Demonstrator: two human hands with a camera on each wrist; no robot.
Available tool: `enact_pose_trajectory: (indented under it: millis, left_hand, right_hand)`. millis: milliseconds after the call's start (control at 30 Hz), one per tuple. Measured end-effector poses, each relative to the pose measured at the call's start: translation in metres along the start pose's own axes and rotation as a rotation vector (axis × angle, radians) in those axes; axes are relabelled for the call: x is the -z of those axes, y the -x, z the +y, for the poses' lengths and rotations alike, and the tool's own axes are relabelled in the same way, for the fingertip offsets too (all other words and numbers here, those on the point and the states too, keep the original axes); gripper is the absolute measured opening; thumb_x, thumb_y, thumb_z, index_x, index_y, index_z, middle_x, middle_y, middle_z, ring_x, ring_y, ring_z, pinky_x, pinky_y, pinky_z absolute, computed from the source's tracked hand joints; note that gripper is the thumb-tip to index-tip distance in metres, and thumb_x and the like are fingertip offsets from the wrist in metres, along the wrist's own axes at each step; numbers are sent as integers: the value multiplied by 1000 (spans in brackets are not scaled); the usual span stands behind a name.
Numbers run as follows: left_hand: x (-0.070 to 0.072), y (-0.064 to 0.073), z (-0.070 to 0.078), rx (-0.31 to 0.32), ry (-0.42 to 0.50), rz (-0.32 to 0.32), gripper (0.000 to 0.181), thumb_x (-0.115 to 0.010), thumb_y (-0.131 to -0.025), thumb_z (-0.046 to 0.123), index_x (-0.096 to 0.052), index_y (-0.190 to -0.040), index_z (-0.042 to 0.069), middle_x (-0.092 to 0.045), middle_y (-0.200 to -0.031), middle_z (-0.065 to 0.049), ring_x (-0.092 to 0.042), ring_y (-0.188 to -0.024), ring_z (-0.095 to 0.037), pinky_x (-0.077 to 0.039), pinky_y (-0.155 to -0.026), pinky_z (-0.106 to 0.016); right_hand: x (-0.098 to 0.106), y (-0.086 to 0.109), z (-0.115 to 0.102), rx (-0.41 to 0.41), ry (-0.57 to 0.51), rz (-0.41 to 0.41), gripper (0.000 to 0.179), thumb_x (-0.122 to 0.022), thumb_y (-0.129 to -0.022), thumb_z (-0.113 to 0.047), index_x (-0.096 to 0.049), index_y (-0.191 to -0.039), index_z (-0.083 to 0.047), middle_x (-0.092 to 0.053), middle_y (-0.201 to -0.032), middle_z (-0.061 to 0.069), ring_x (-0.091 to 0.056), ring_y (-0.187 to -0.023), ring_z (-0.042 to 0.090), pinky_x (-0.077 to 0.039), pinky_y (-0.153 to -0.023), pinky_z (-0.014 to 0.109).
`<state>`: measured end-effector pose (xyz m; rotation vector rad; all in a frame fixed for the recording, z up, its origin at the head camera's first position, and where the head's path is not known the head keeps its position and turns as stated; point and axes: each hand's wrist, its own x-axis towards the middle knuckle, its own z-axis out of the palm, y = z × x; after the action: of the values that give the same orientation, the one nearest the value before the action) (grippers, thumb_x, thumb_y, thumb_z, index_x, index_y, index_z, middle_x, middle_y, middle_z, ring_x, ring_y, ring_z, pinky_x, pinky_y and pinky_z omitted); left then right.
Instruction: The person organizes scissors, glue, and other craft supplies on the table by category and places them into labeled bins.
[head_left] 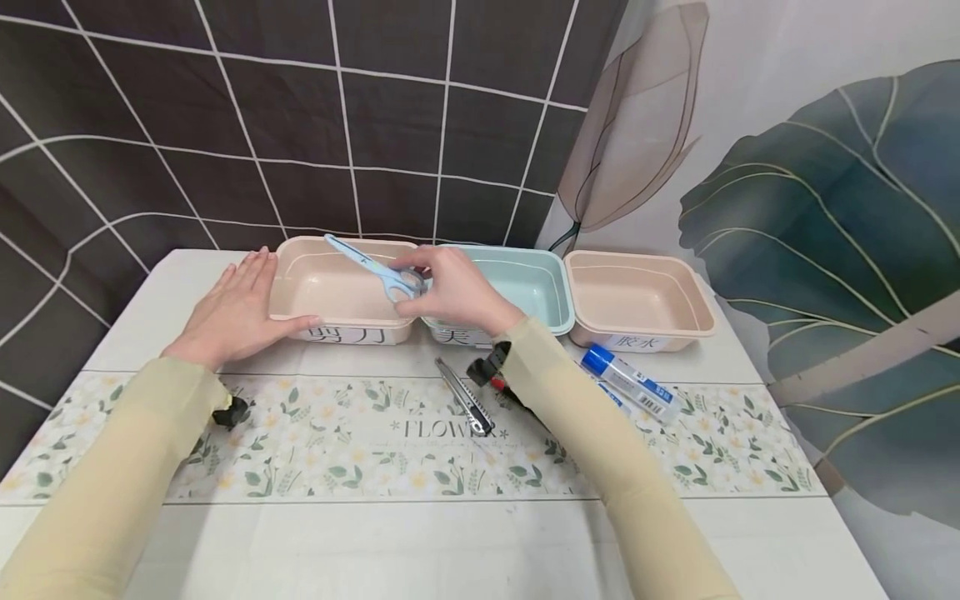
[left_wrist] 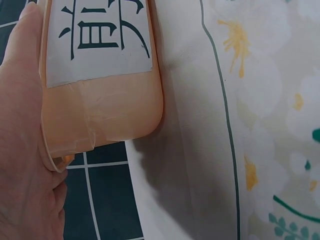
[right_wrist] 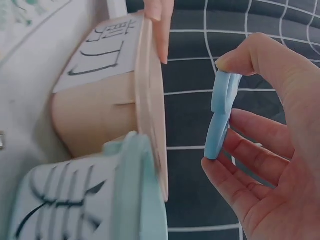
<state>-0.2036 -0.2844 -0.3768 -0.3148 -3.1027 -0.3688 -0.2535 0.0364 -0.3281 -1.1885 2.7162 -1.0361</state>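
Keeping the scissors (head_left: 381, 270) steady above the leftmost bin (head_left: 322, 293) should be easiest with the handles (right_wrist: 217, 131) pinched, as they are by the right hand (head_left: 459, 287). The blades (head_left: 352, 253) are best held clear of the left hand (head_left: 234, 310), whose extended fingers are rested against the bin's left end, where it can be braced.

The scissors (head_left: 369, 262) look like smooth plastic from here, the 3 bins (head_left: 532, 293) glossy plastic with paper labels (head_left: 637, 342), the cutter (head_left: 465, 399) shiny metal, the sleeves (head_left: 633, 492) matt cloth.
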Motion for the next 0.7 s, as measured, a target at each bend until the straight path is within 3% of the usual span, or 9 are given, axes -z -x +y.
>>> enact_pose_trajectory:
  millis: [133,200,367,500,700]
  left_hand:
    - [0,1,-1,0,-3,-1,122,-56,-88,75,-5,-158,-11,-6,-164,-32,-2,-153,-43,2,-124,-52]
    - [1,1,-1,-1,1,-2,122,-56,-89,75,-4,-158,-10,-5,-164,-31,-2,-153,-43,2,-124,-51]
    - [0,2,-2,-5,10,5,122,-57,-88,75,-5,-158,-10,-5,-165,-31,-5,-152,-44,2,-124,-50]
    - [-1,1,-1,-9,9,8,121,-58,-88,75,-6,-159,-10,-6,-164,-31,-6,-152,-45,2,-124,-50]
    - [0,1,-1,-3,6,0,122,-56,-88,76,-6,-158,-10,-5,-165,-31,-6,-152,-45,2,-124,-51]
  right_hand:
    - [-8,-26,-5,-40,20,-67,54,-78,-72,-22,-74,-125,-13,-68,-103,-5,-57,-82,14,-49,-69,22]
    - [-13,-37,-6,-52,55,-96,54,-79,-74,-23,-73,-126,-12,-69,-106,-4,-55,-82,13,-47,-67,22]
    - [-27,-59,-9,-36,172,-150,56,-82,-80,-27,-70,-131,-10,-71,-123,1,-61,-98,11,-47,-84,16]
    - [-32,-67,-9,-32,244,-201,60,-83,-86,-33,-64,-138,-9,-68,-131,5,-64,-113,16,-45,-97,19]
    - [-25,-60,-17,-57,231,-175,63,-81,-90,-35,-60,-143,-8,-63,-139,5,-61,-120,14,-45,-96,16]
